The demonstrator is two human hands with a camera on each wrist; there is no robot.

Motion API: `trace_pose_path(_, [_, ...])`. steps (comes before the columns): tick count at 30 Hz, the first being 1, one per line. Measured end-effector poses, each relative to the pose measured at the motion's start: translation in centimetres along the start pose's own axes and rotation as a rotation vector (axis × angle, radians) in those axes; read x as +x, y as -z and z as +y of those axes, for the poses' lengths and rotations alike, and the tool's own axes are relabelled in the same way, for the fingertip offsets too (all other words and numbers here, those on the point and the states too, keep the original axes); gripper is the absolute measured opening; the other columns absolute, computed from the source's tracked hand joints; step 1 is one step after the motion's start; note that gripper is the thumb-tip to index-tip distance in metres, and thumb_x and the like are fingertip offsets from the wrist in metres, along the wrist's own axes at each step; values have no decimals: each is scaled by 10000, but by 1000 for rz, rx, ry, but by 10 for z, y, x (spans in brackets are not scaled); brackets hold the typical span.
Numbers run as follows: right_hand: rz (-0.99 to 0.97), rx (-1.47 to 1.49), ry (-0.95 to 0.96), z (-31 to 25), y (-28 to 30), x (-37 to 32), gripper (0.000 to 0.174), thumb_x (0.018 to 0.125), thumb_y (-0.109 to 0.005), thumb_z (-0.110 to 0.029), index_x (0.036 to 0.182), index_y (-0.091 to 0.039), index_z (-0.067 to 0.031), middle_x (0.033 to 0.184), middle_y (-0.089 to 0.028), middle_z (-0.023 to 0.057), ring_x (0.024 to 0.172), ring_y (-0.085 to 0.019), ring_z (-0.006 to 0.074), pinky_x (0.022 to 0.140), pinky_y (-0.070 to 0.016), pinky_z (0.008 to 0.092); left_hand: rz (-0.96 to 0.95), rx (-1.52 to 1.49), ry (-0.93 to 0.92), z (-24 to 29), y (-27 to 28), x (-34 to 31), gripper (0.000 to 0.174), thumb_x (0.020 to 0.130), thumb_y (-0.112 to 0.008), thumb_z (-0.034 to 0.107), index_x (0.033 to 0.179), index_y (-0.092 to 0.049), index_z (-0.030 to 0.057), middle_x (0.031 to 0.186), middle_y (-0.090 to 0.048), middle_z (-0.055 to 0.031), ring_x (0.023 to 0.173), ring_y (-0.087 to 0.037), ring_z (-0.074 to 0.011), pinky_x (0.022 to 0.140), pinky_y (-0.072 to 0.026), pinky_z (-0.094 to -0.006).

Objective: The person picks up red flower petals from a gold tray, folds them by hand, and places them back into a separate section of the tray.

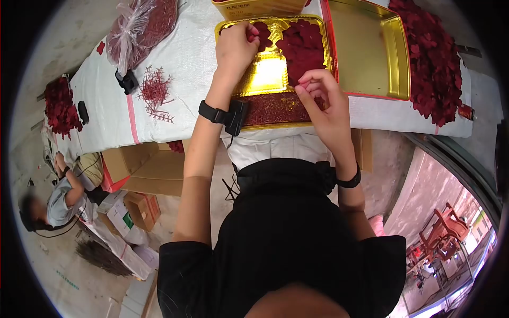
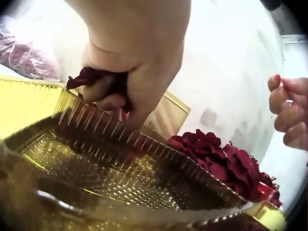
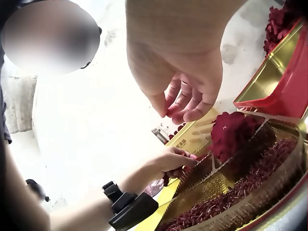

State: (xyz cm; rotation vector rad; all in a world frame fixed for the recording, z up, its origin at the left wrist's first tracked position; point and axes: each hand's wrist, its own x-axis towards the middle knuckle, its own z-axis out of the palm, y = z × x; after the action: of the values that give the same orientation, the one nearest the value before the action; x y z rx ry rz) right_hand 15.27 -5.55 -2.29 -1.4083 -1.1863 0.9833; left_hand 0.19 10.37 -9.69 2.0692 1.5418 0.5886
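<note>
Dark-red shreds [image 1: 268,110] fill the gold plastic tray's [image 1: 268,74] near strip. Above heaped dark-red petals [image 1: 302,46], the right hand [image 1: 327,108] curls loosely, visibly holding nothing; beyond, the bent left hand [image 1: 238,49] grips a dark-red petal piece [image 2: 81,80].

gold compartment [image 1: 268,74]: open above | ribbed wall [image 2: 91,118]: around it | petal pile [image 1: 302,47]: right | box [image 1: 260,8]: beyond

Cardboard boxes [image 1: 154,172], person in grey [image 1: 63,200] at left, dark twig bundle [image 1: 103,258], reddish-brown chair [image 1: 444,229] at right
</note>
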Motion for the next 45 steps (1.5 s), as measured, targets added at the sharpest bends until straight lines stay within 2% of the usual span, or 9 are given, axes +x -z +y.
trace_pose_path(6, [-33,-12,-8,-6,1,4,99,844,-615,-13,928,-565,-18,843,-589,33,707,-548,75,605,-426,212,-16,64,-5,4,5,0,175,699,-749,179,821,-676,78,746,-675,-81,749,-655,-256,660,-505,-367])
trace_pose_path(16, [-70,-27,-41,-8,0,5,98,856,-616,2,943,-576,-16,881,-579,4,775,-525,40,679,-425,186,-256,116,-196,-6,7,2,148,802,-678,217,873,-712,93,782,-694,-73,711,-657,-231,679,-512,-346])
trace_pose_path(19, [-19,-26,2,-9,-1,7,132,827,-649,-5,942,-586,-21,866,-582,17,747,-530,54,660,-428,193,-33,-601,-75,14,19,-6,214,884,-608,240,871,-706,50,698,-654,-27,573,-601,-146,543,-471,-271])
trace_pose_path(21, [36,-49,89,-11,-2,10,182,785,-693,-21,932,-588,-30,835,-591,40,699,-543,79,619,-428,200,-345,-1124,351,49,60,-23,493,977,-383,425,936,-639,5,619,-482,24,387,-383,-56,354,-228,-199])
trace_pose_path(24, [-19,-175,321,-24,-4,16,256,730,-756,-65,934,-603,-42,827,-600,56,692,-560,110,618,-446,218,-402,-1507,464,64,61,-51,633,955,-239,552,866,-566,18,673,-504,-2,385,-383,-79,350,-231,-207])
trace_pose_path(34, [-213,-17,10,-25,-22,17,144,794,-704,-95,863,-615,-6,861,-581,50,727,-587,126,625,-484,244,184,-1441,582,74,38,-87,347,977,-438,336,761,-526,78,682,-511,-5,490,-421,-64,413,-289,-202])
trace_pose_path(42, [-214,616,-217,-13,-7,10,127,878,-610,-28,978,-559,32,951,-581,30,803,-587,85,709,-500,232,31,-1537,694,60,48,-84,427,980,-438,330,624,-333,120,615,-431,-13,376,-317,-78,336,-198,-226])
trace_pose_path(44, [-164,607,-142,-15,-3,7,132,850,-638,-28,963,-578,9,952,-613,30,772,-602,89,666,-504,237,-279,-1637,621,43,51,-89,444,976,-441,341,608,-344,114,569,-412,-7,373,-304,-73,339,-191,-223])
trace_pose_path(45, [-177,293,-2,-18,1,6,136,831,-654,-37,947,-590,-8,943,-630,27,745,-607,103,638,-502,240,-435,-1679,581,40,54,-89,452,974,-443,346,600,-349,110,546,-403,-5,372,-298,-70,341,-187,-221])
